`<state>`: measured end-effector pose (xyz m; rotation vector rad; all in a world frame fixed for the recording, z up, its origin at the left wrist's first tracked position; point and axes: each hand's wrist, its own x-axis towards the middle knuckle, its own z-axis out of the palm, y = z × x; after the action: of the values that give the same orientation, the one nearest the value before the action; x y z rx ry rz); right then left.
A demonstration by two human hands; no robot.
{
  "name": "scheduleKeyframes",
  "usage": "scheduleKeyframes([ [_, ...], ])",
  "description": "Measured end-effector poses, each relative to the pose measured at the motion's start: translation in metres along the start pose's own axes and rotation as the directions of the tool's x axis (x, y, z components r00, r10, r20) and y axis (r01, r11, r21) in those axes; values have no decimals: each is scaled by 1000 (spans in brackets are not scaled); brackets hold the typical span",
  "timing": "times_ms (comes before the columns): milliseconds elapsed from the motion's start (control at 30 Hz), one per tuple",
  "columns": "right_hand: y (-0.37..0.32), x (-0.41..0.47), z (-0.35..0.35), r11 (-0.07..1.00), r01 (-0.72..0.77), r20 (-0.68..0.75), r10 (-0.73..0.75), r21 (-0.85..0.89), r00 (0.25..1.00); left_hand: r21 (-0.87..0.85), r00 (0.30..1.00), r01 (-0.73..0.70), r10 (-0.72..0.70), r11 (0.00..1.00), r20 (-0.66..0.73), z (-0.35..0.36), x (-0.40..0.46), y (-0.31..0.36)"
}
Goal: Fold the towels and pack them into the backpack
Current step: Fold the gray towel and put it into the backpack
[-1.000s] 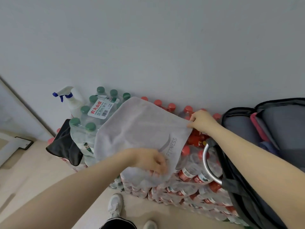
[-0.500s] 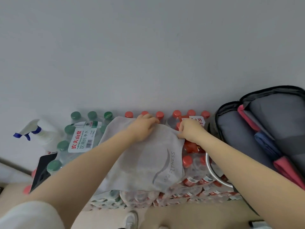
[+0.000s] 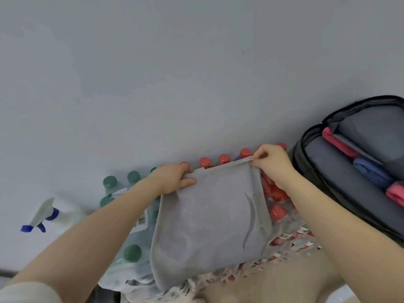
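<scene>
Holding a grey towel (image 3: 209,217) at the centre of the frame, we have both hands clamped on its upper edge: our left hand (image 3: 172,179) grips the upper-left corner with the thumb lying over the cloth, and our right hand (image 3: 272,162) pinches the upper-right corner, where the doubled layers show as a thin stacked edge. The two hands are apart, one at each end of that edge. The towel hangs down over packs of bottled water, with a faint curved logo near its right side. Red-capped bottles (image 3: 276,212) show behind and to the right of it, green-capped bottles (image 3: 132,252) to the left. At the right of the frame the backpack (image 3: 328,171) lies open, and folded towels sit in a row inside it: a pink one (image 3: 337,143) uppermost, a blue one (image 3: 371,173) below that, and another pink one (image 3: 395,193) at the frame's right edge. A white spray bottle (image 3: 50,215) with a blue nozzle stands at the lower left, against the grey wall (image 3: 175,73).
</scene>
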<state>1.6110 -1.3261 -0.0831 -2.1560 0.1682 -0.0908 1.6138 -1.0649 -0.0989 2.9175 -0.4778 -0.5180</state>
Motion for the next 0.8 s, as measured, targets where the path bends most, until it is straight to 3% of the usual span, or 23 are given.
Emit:
scheduleKeyframes([
  [167, -3, -9, -4, 973, -20, -50, 32, 231, 998, -209, 998, 60, -62, 976, -6, 5, -33, -26],
  [300, -12, -22, -20, 912, 30, -42, -14, 409, 999, -274, 976, 12, -71, 962, -205, -3, -55, -25],
  [367, -14, -30, -31, 903, 33, -15, -29, 429, 999, -402, 948, -17, -113, 916, -299, -11, -68, -19],
  [433, -16, -38, -43, 936, 63, -15, -61, 347, 998, -497, 930, -26, -161, 867, -331, -18, -85, -8],
  [533, -16, -48, -56, 974, 206, -105, -215, -97, 971, -270, 900, 111, -212, 956, -382, -16, -108, 4],
  [567, -14, -53, -56, 959, 235, -113, -254, -156, 961, -223, 885, 164, -243, 961, -398, -12, -115, 7],
  [700, -7, -82, -54, 922, 326, -92, -350, -208, 932, -371, 775, 223, -394, 902, -493, 11, -151, 29],
  [800, 9, -97, -62, 941, 303, -50, -313, -151, 948, -620, 724, 91, -480, 779, -496, 24, -183, 48],
])
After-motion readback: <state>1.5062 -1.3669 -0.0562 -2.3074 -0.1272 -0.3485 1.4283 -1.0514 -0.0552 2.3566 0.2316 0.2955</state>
